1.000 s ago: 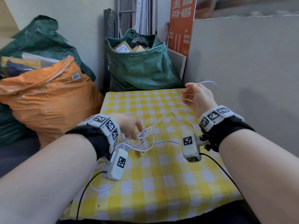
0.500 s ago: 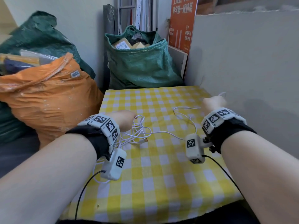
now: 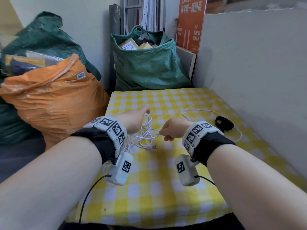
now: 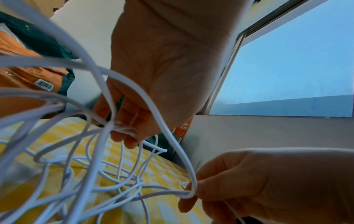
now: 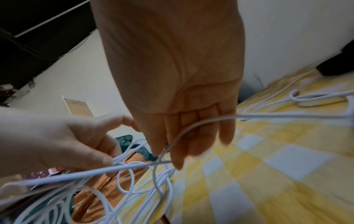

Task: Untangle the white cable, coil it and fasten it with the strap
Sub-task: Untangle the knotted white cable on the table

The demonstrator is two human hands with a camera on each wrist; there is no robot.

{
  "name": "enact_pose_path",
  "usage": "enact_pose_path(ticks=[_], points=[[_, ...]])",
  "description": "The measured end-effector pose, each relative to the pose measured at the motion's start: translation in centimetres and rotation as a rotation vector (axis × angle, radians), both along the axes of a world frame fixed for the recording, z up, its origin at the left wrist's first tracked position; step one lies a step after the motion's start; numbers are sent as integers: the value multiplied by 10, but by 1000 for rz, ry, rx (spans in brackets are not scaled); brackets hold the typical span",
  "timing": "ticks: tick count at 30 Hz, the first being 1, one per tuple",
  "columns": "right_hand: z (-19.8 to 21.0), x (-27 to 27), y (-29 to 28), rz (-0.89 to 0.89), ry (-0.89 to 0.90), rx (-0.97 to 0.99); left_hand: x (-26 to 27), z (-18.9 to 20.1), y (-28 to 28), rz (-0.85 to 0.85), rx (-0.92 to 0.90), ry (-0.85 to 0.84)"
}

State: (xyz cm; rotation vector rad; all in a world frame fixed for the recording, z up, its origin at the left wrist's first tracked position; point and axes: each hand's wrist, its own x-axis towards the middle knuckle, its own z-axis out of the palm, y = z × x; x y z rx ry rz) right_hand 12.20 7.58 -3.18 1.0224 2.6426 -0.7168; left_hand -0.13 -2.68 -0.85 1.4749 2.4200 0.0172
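Observation:
A thin white cable (image 3: 146, 135) lies in a loose tangle on the yellow checked tablecloth (image 3: 149, 188), with its plug (image 3: 153, 147) at the near edge of the tangle. My left hand (image 3: 135, 121) grips several strands above the tangle; the left wrist view shows its fingers (image 4: 130, 136) curled round them. My right hand (image 3: 172, 131) pinches one strand (image 4: 188, 194) at the tangle's right side. A long loop of the cable (image 3: 199, 112) trails right toward a black strap (image 3: 224, 124) lying flat near the wall.
An orange sack (image 3: 54, 98) stands left of the table and a green sack (image 3: 149, 65) of parcels behind it. A grey wall panel (image 3: 249, 63) runs along the table's right edge. An orange sign (image 3: 191, 22) leans at the back.
My right hand has come down from the far right edge to the tangle and now pinches a strand there. The left hand has lifted slightly with its strands. The strap has come into view.

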Motion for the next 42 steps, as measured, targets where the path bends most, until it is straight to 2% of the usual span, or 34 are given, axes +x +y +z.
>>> enact_pose_path(ticks=[3, 5, 7, 10, 13, 15, 18, 21, 23, 26, 30, 33, 35, 37, 39, 42], points=[[6, -2, -3, 25, 100, 5, -1, 2, -2, -5, 27, 2], [13, -3, -2, 13, 285, 26, 0, 1, 3, -49, 53, 11], [23, -2, -1, -47, 502, -23, 9, 5, 9, -108, 97, -52], [40, 6, 1, -207, 776, -87, 17, 15, 16, -80, 234, -116], [54, 18, 15, -445, 997, -14, 9, 20, 17, -27, 218, 14], [58, 28, 27, -583, 1049, 72, 1, 19, 17, 25, 176, 126], [57, 40, 40, -698, 1030, 196, -1, 22, 16, 100, 74, 306], [53, 50, 48, -783, 947, 249, -5, 23, 11, 87, 76, 474], [53, 57, 48, -830, 875, 269, -12, 21, 10, 103, 102, 504], [50, 62, 52, -794, 626, 273, -16, 24, 8, 124, 119, 494], [48, 66, 46, -793, 381, 193, -12, 33, 11, 58, 246, 523], [53, 57, 30, -656, 423, 298, -4, 39, 18, -36, 225, 566], [58, 43, 15, -448, 591, 420, 5, 42, 23, -92, 216, 603], [64, 27, 3, -212, 739, 444, 16, 43, 27, -146, 245, 652], [66, 16, -5, -61, 731, 420, 23, 42, 30, -189, 279, 688], [67, 12, -4, -14, 608, 484, 24, 42, 29, -201, 343, 694]])
